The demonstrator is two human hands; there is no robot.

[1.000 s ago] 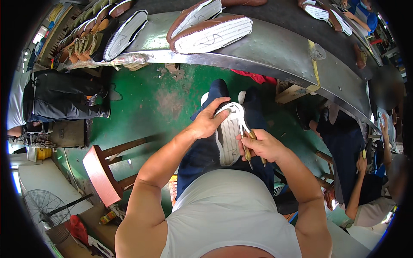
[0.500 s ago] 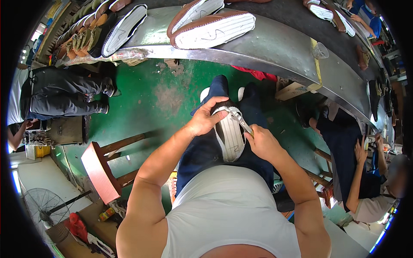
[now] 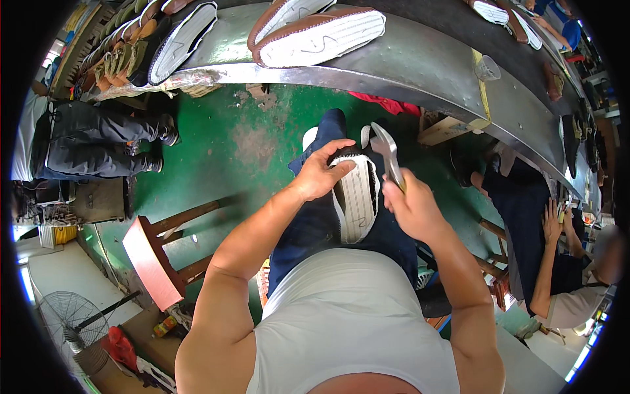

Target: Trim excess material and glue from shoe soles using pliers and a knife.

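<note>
Across my thighs, sole up, lies a shoe (image 3: pixel 357 203) with a white, lined underside and a dark upper edge showing at its far end. My left hand (image 3: pixel 321 172) grips that far end, its thumb pressed on the sole and its fingers round the side. Silver lasting pincers (image 3: pixel 391 157) are in my right hand (image 3: pixel 415 205), whose fingers are wrapped round the handles. The head of the pincers points away from me, raised to the right of the shoe and apart from it. My right palm hides most of the handles.
A metal-edged workbench (image 3: pixel 407 82) curves across the far side, bearing brown shoes (image 3: pixel 321 43) with white soles. A wooden stool (image 3: pixel 154 262) stands at left, a fan (image 3: pixel 72 322) behind it. One person (image 3: pixel 98 141) is at left; another (image 3: pixel 558 262) sits at right.
The pincers have come off the shoe's far edge and swung up to the right with my right hand. My left hand still holds the shoe, shifted slightly.
</note>
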